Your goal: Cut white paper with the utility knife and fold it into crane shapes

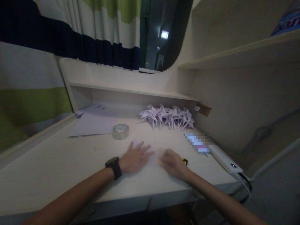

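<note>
Left hand point(134, 157) is lying flat, fingers spread, pinning the pale paper sheet point(153, 156) on the surface, while right hand point(172, 162) is curling loosely over the sheet's right edge, both touching it.

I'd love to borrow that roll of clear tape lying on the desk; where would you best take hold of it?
The tape roll lies flat, its hole facing up, with bare desk around it. Probably come from straight above and pinch across the ring's outer wall, or hook one finger into the hole. The left hand is nearest; both it and the right hand rest on a sheet of paper.
</note>
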The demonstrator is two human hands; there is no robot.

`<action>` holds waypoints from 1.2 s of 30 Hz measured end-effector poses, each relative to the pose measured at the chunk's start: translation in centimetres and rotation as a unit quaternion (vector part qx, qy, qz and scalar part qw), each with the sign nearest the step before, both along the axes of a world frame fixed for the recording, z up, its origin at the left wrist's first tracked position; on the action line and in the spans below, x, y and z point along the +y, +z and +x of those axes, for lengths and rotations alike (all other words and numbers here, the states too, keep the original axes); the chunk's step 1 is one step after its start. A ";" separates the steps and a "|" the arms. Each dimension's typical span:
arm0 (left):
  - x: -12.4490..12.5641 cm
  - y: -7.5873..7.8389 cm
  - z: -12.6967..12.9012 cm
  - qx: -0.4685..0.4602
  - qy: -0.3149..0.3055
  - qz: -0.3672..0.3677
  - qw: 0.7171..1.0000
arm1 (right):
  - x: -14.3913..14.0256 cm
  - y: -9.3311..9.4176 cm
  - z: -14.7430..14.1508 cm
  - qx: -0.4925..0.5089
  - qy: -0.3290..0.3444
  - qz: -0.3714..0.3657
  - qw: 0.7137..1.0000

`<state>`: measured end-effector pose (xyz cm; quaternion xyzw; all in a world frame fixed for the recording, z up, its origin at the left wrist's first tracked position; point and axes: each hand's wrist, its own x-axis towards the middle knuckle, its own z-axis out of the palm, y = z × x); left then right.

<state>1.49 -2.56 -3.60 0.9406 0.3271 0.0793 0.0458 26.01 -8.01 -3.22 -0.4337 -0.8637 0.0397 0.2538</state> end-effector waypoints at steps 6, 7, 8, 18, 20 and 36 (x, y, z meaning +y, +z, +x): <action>-0.2 0.2 0.0 0.005 -0.001 -0.010 1.000 | 0.1 0.5 0.4 0.009 0.036 -0.008 0.999; -0.1 0.2 -0.1 0.005 -0.001 -0.011 1.000 | 0.0 0.5 0.5 0.011 0.037 -0.010 0.999; -0.1 0.2 -0.1 0.005 0.001 -0.010 1.000 | 0.0 0.6 0.5 0.013 0.037 -0.013 0.999; -0.3 0.4 -0.1 -0.040 0.009 -0.017 0.999 | -0.5 1.1 0.9 0.014 0.041 -0.030 0.999; -0.2 1.0 -0.3 -0.071 0.020 -0.011 0.997 | -0.5 1.0 0.8 0.014 0.039 -0.025 0.999; 1.1 3.4 -2.9 -0.121 -0.066 -0.046 0.989 | -0.2 0.5 1.1 0.042 0.042 -0.022 0.998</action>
